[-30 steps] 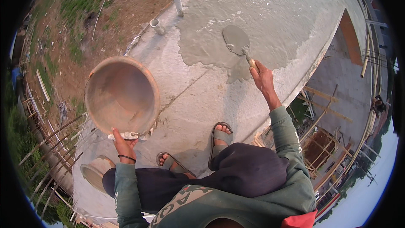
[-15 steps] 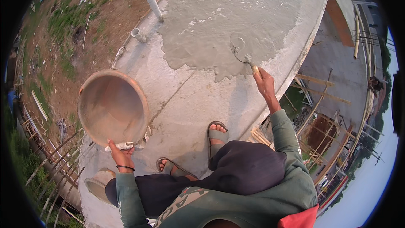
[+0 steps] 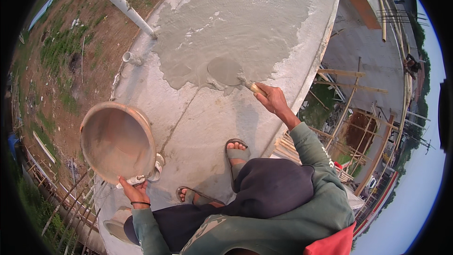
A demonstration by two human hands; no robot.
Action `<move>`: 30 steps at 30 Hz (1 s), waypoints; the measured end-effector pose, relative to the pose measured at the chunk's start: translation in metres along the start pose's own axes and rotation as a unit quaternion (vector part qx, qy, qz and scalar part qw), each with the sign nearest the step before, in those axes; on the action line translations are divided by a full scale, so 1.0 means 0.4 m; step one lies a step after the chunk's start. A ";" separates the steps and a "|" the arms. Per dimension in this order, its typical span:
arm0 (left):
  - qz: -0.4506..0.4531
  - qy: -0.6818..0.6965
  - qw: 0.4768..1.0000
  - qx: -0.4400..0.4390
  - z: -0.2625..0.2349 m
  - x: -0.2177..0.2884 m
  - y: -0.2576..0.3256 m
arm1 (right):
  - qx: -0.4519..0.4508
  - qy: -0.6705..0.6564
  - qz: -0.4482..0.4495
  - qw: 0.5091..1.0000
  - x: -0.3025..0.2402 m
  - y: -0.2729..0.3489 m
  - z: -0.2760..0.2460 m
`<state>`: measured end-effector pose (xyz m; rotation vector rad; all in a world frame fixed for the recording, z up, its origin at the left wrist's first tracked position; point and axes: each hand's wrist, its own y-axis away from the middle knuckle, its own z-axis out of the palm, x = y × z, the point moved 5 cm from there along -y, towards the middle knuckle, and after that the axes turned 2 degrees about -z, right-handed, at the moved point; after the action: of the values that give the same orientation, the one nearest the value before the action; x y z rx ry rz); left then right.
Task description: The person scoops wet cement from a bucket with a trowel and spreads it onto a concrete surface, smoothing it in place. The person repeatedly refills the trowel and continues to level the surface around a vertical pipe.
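Observation:
In my left hand (image 3: 134,190) is the near rim of a round, clay-coloured tub (image 3: 115,142), its open mouth tilted toward the slab and its inside smeared with grey residue. A pale wrapped strip shows on the rim beside my fingers; I cannot tell what it is. My right hand (image 3: 272,98) grips the wooden handle of a trowel (image 3: 225,71). Its broad rounded blade, coated in grey, lies against the near edge of the wet cement (image 3: 236,28) spread over the concrete slab (image 3: 203,127).
At the slab's left edge stand a tall pale pipe (image 3: 120,4) and a short pipe stub (image 3: 132,58). Behind my left forearm sits another bucket (image 3: 115,226). The slab's right edge drops toward wooden scaffolding (image 3: 351,89). My sandalled feet are on the slab.
My right hand has brought the trowel leftward and nearer, its blade now flatter on the wet cement's near edge. My left hand still holds the tub; the whole view has shifted somewhat.

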<state>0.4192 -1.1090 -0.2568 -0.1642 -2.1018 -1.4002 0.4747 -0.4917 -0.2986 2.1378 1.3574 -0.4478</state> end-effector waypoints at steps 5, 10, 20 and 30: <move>-0.007 -0.007 1.000 -0.001 0.001 0.003 0.001 | 0.202 0.024 0.216 0.955 0.176 -0.031 -0.183; -0.006 0.003 1.000 0.015 0.008 0.007 0.007 | 0.165 -0.018 0.179 0.970 0.203 0.015 -0.193; -0.008 -0.011 1.000 0.012 0.007 0.011 0.002 | 0.065 0.086 0.038 0.993 0.001 0.154 -0.040; -0.011 -0.006 1.000 0.008 0.002 0.007 -0.004 | 0.213 0.091 0.247 0.941 0.281 0.060 -0.232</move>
<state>0.4160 -1.1097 -0.2569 -0.1427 -2.1300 -1.3968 0.5433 -0.3622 -0.2810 2.8270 0.8021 -0.3659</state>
